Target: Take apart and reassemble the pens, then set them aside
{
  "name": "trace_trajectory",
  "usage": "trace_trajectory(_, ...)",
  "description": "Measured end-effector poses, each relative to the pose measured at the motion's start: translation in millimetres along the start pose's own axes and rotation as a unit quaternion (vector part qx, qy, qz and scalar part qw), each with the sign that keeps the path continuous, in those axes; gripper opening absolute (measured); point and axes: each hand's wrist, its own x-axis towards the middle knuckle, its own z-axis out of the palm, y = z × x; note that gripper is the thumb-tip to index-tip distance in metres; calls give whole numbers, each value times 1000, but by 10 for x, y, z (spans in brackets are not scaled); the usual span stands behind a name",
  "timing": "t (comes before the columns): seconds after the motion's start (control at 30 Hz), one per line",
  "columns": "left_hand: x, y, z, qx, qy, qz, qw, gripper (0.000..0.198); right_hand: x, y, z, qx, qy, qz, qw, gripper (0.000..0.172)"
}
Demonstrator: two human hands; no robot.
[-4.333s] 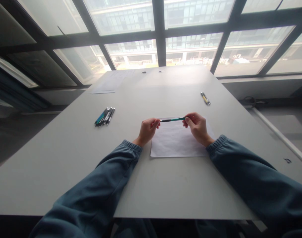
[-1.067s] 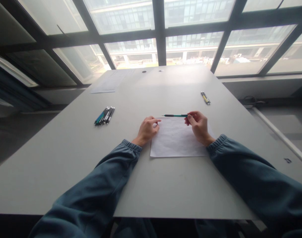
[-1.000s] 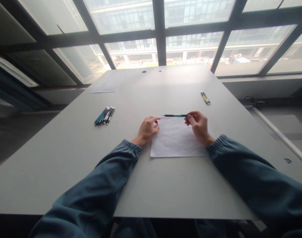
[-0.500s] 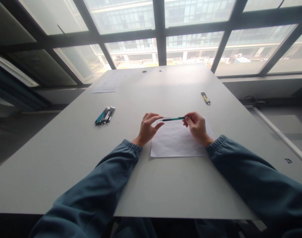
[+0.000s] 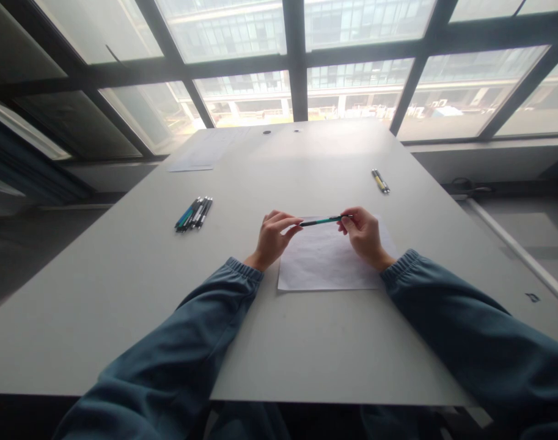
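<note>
A slim green and black pen (image 5: 323, 221) is held almost level above a white sheet of paper (image 5: 329, 269). My left hand (image 5: 275, 235) pinches its dark tip end between thumb and fingers. At the other end, the one with the clip, my right hand (image 5: 363, 233) grips it with thumb and forefinger. The paper lies flat on the table under both hands, its right part partly covered by my right hand and wrist.
On the white table (image 5: 136, 305), a bunch of several pens (image 5: 194, 214) lies to the left. Two more pens (image 5: 380, 181) lie at the back right, one with yellow on it. Further papers (image 5: 198, 153) rest at the far left, before the windows.
The left thumb and fingers, apart around the pen's tip before, have closed on it. The pen has tilted slightly, its left end a little lower. My right hand has hardly moved.
</note>
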Motion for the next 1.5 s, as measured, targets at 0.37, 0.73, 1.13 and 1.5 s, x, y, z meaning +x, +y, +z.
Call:
trace_trajectory(0.37,-10,8,9,33,-18,-11,999,18,16,17,-14,1,28,1,1000,15)
trace_trajectory(0.73,-24,-28,20,23,-25,-12,999,15,24,6,-12,4,36,14,999,18)
trace_trajectory(1.13,-26,-76,7,90,44,-75,992,14,89,67,-63,30,132,27,990,13)
trace_trajectory(1.5,2,-19,-6,53,56,-75,994,21,60,98,-26,-103,64,22,992,16)
